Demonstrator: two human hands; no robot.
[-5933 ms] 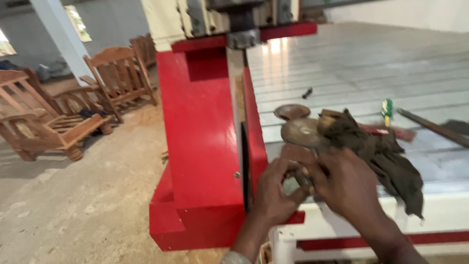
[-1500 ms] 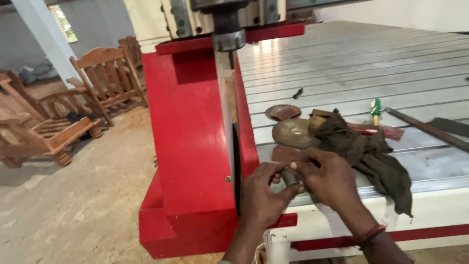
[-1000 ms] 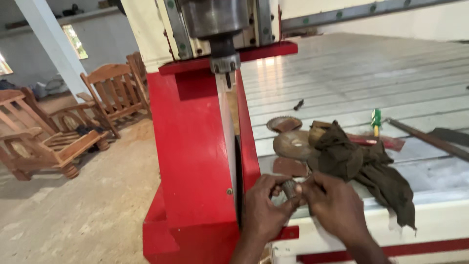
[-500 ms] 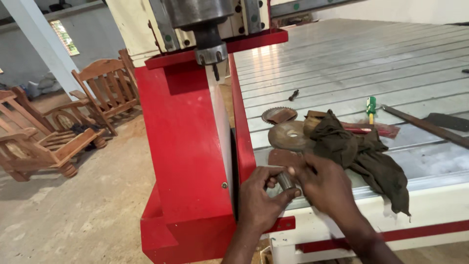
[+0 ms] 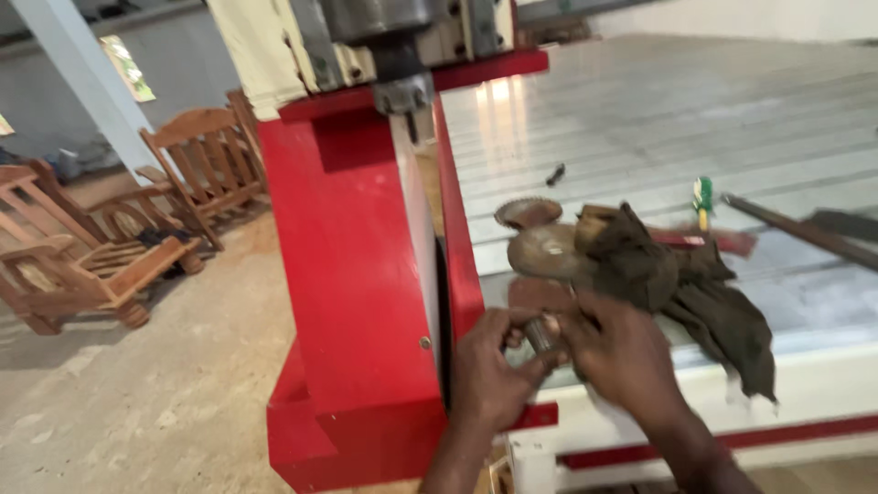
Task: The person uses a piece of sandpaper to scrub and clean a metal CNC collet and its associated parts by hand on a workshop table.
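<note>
Both hands meet at the near edge of the machine table (image 5: pixel 640 119), right beside the red column (image 5: pixel 357 293). The left hand (image 5: pixel 489 370) is curled around a small dark metal part (image 5: pixel 540 334), fingers wrapped under it, thumb on top. The right hand (image 5: pixel 626 357) closes on the same part from the other side, fingertips pinching its upper end. So the part sits between the two hands, just above the table edge, mostly hidden; its exact shape can't be told through the blur.

Just behind the hands lie two rusty saw discs (image 5: pixel 544 249), the smaller toothed one farther back, the larger one nearer and overlapping it. A dark brown rag (image 5: pixel 695 293) is heaped against the discs and trails off over the table's white front edge to the right of the right hand. Behind the rag lies a green-handled screwdriver (image 5: pixel 702 197), and a long dark bar (image 5: pixel 796 229) runs off to the right. A small dark bit (image 5: pixel 554 174) lies alone farther back on the slatted table.

Above the column hangs the grey spindle (image 5: pixel 398 64). To the left, wooden chairs (image 5: pixel 101 247) stand on the concrete floor (image 5: pixel 155 402), well apart from the machine.
</note>
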